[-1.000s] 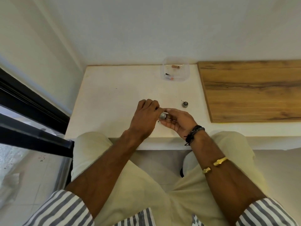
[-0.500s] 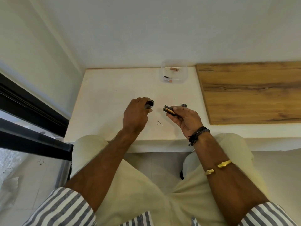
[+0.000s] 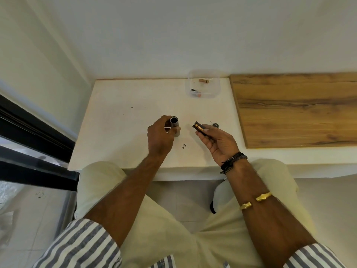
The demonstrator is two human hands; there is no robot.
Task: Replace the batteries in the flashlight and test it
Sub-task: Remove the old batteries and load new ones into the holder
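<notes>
- Over the near part of the white tabletop (image 3: pixel 125 122), the person's left hand (image 3: pixel 160 136) has its fingers curled round a short grey metal flashlight tube (image 3: pixel 174 125).
- That tube stands nearly upright with its open end up. The mouth is a dark round hole with a thin pale rim, and the barrel is plain and matte.
- I cannot tell if its lower end touches the table.
- Just to the right, apart from the tube, the right hand (image 3: pixel 218 144) is palm-up. Its fingers are lightly bent and the thumb pins a black battery holder with copper-coloured cells (image 3: pixel 199 128).
- The holder's free end points up and left toward the tube, and one shiny copper cell shows along its top.
- Black cord bracelets (image 3: pixel 233 160) circle the right wrist, with a gold bangle (image 3: pixel 255 200) further up the forearm.
- A small round dark metal cap (image 3: pixel 215 124) lies on the table just beyond the right fingertips.
- A few dark specks (image 3: pixel 185 146) lie between the hands.
- Near the wall sits a clear plastic container (image 3: pixel 217 88) holding a loose copper-coloured battery (image 3: pixel 203 80) and some small bits.
- A brown wooden board (image 3: pixel 299 109) lies to the right.
</notes>
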